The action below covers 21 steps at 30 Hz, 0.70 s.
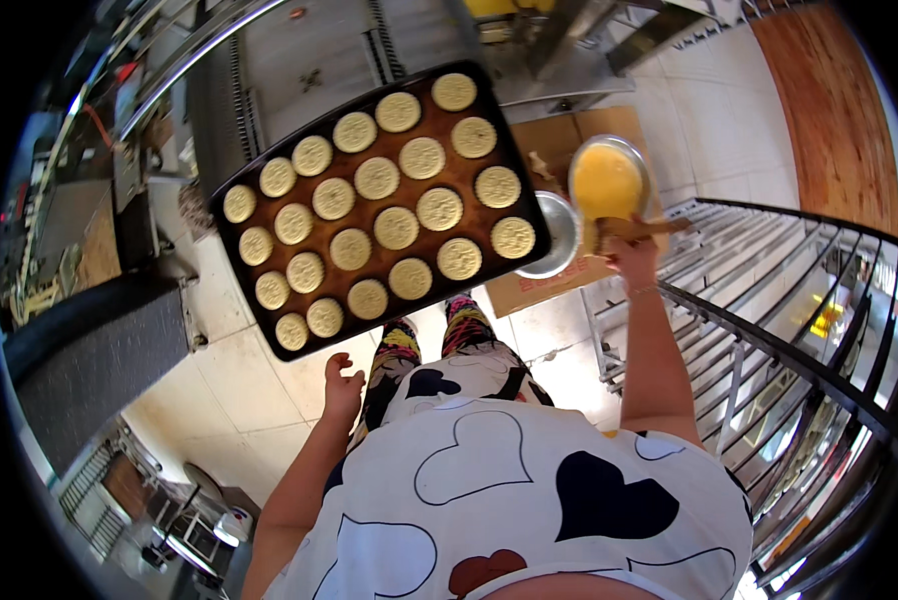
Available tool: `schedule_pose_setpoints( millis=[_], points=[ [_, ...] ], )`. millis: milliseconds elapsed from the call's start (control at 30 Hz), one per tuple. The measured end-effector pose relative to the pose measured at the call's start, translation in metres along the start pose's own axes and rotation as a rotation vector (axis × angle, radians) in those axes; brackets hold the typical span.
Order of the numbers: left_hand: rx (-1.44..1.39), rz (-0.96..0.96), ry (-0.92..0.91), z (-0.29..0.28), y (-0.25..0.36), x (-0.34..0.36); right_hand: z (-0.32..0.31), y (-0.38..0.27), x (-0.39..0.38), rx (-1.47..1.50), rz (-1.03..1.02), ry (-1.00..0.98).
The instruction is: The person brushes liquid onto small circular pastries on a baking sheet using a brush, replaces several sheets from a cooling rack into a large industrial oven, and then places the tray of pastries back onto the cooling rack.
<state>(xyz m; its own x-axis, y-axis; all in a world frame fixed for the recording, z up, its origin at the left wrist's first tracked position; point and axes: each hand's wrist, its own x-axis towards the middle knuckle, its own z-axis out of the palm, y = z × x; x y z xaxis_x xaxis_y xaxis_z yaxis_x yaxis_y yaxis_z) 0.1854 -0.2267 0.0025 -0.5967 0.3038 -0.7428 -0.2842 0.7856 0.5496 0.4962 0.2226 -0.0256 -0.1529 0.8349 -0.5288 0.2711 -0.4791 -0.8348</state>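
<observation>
My right hand is closed around a wooden-handled pastry brush at the near rim of a metal bowl. Inside the bowl is a yellow liquid that looks like beaten egg. My left hand hangs empty by the tray's near edge, its fingers loosely bent and apart. Ahead of me lies a dark baking tray bearing rows of pale round pastries with patterned tops. A second metal bowl sits partly hidden beneath the tray's right corner.
Both bowls stand on a cardboard box. To the right is a black-and-silver metal rack with many bars. Metal machinery with chains extends behind the tray. A dark belt-like surface is at left, above the tiled floor.
</observation>
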Motion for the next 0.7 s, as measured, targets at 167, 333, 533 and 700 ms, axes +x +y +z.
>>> schedule_pose_setpoints(
  millis=[167, 333, 533, 700],
  points=[
    [0.009, 0.042, 0.005, -0.028, -0.018, -0.002, 0.101, -0.045, -0.073, 0.177, -0.081, -0.055],
    [0.013, 0.054, 0.011, -0.064, -0.033, -0.005, 0.28, -0.017, -0.141, 0.228, -0.13, -0.357],
    [-0.006, 0.029, 0.081, -0.111, -0.074, -0.003, 0.353, 0.015, -0.143, -0.363, -0.808, -0.228],
    [-0.075, -0.062, 0.087, -0.14, -0.1, -0.007, 0.264, -0.02, -0.083, -0.534, -0.65, 0.166]
  ],
)
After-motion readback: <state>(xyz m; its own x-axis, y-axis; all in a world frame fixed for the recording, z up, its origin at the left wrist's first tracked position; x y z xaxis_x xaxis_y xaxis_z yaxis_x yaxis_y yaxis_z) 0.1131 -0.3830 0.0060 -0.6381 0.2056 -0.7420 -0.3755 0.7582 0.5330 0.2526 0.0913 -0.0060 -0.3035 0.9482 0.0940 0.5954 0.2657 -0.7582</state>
